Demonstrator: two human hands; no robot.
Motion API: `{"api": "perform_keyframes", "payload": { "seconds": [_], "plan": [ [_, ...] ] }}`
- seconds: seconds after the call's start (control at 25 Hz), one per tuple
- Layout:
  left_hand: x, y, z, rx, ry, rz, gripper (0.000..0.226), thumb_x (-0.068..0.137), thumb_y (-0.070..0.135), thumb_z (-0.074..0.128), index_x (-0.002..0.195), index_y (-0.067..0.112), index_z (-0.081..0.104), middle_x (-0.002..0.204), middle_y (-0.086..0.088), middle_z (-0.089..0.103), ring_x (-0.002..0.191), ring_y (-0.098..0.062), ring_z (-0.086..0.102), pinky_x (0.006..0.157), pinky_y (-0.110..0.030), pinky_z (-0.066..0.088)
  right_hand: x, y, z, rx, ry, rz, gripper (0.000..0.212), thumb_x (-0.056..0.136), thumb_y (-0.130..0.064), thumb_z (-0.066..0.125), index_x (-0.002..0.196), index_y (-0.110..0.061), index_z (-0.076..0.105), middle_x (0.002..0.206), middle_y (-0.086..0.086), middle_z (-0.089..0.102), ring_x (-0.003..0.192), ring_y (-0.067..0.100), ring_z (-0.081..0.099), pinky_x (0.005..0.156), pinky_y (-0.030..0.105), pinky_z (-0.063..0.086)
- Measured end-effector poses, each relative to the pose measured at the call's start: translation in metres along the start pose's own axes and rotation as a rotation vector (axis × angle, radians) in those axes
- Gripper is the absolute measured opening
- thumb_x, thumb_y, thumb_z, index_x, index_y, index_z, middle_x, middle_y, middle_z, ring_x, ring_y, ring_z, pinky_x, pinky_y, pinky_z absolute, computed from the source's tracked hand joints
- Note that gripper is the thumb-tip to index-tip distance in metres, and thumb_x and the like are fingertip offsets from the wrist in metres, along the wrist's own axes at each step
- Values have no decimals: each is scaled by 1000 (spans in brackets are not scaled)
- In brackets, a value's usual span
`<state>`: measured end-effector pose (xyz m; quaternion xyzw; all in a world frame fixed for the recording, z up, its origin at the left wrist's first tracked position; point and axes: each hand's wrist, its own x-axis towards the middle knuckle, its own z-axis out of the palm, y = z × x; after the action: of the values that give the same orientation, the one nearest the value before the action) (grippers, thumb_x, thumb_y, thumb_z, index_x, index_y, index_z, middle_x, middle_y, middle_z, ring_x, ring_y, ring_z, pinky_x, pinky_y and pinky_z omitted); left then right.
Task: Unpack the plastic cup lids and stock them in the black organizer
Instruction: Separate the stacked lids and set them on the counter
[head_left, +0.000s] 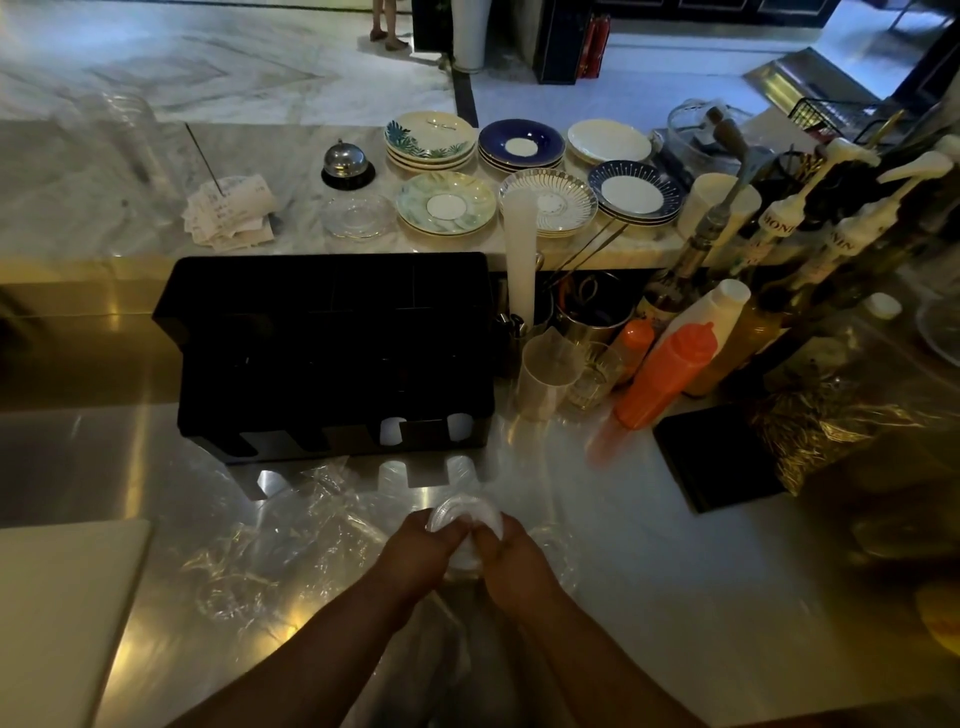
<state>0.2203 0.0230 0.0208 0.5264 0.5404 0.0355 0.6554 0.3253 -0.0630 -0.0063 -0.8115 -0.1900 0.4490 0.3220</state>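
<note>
A stack of clear plastic cup lids (464, 512) is held low over the steel counter, just in front of the black organizer (332, 353). My left hand (423, 545) grips its left side and my right hand (511, 553) grips its right side, both closed on the stack. Clear plastic wrapping (291, 540) lies crumpled on the counter to the left of my hands and trails beneath them. Two of the organizer's front slots show white lids (393, 431) inside; the left slots look dark.
Orange squeeze bottles (662, 376), syrup pump bottles (779, 223), measuring cups (548, 374) and a black pad (719, 457) crowd the right. Stacked saucers (447, 202), a service bell (347, 163) and receipts (228, 218) sit on the marble ledge behind. A white board (57, 613) lies at the left.
</note>
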Motion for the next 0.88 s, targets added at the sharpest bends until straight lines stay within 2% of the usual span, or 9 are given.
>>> {"api": "perform_keyframes", "payload": {
  "seconds": [0.16, 0.28, 0.36, 0.44, 0.52, 0.56, 0.64, 0.72, 0.88],
  "plan": [
    [2, -5, 0, 1, -51, -30, 26, 100, 36, 65, 116, 17, 74, 103, -7, 82, 91, -20, 79, 70, -26, 60, -1, 1, 0, -6, -29, 14, 49, 101, -48, 45, 140, -18, 50, 134, 9, 63, 116, 22, 62, 100, 31, 48],
    [3, -8, 2, 32, -32, -2, 26, 101, 38, 62, 117, 20, 73, 105, -6, 80, 97, -21, 77, 84, -33, 60, 2, 1, 5, -9, -21, 26, 56, 101, -48, 45, 147, -16, 42, 142, 11, 57, 125, 26, 58, 106, 35, 46],
    [4, -9, 4, 53, -8, 14, 16, 101, 39, 62, 108, 28, 72, 101, 0, 77, 97, -19, 74, 89, -36, 57, 4, 2, 7, -12, -16, 34, 59, 101, -48, 45, 150, -16, 38, 146, 10, 53, 129, 27, 55, 108, 37, 45],
    [4, -9, 5, 25, -1, 19, 12, 100, 39, 64, 102, 31, 72, 99, 3, 77, 96, -17, 73, 86, -33, 56, 6, 4, 8, 3, -15, 25, 55, 101, -47, 46, 147, -17, 43, 142, 9, 56, 117, 21, 59, 97, 28, 49],
    [5, -10, 5, -25, -24, 27, 21, 99, 38, 66, 111, 25, 75, 103, -3, 81, 97, -19, 77, 89, -35, 59, 7, 5, 7, 42, 4, 11, 48, 101, -46, 47, 140, -19, 48, 136, 8, 60, 99, 12, 57, 78, 16, 46],
    [5, -9, 5, -52, -20, 23, 25, 96, 39, 69, 115, 23, 75, 106, -5, 82, 98, -20, 78, 92, -38, 61, 7, 5, 6, 62, 17, 16, 48, 101, -47, 48, 140, -20, 48, 135, 8, 60, 98, 11, 56, 77, 16, 47],
    [4, -4, 2, -107, -14, 20, 47, 86, 45, 78, 125, 20, 71, 114, -7, 80, 103, -25, 77, 99, -47, 60, 7, 4, 5, 132, 29, 38, 51, 100, -50, 48, 141, -21, 48, 132, 6, 61, 107, 17, 60, 94, 30, 53],
    [0, 6, 0, -173, -3, 9, 70, 74, 48, 85, 133, 18, 63, 122, -12, 75, 108, -31, 75, 100, -54, 59, 3, 0, 0, 216, 35, 36, 50, 95, -55, 52, 136, -26, 53, 116, -5, 65, 104, 15, 65, 97, 38, 55],
    [-9, 33, 5, -296, 7, 30, 69, 81, 40, 85, 138, 15, 55, 125, -17, 73, 107, -34, 76, 96, -57, 61, -2, -29, -30, 405, 9, 48, 25, 88, -55, 60, 93, -30, 67, 76, -11, 77, 73, 9, 74, 63, 25, 60]
  ]
}}
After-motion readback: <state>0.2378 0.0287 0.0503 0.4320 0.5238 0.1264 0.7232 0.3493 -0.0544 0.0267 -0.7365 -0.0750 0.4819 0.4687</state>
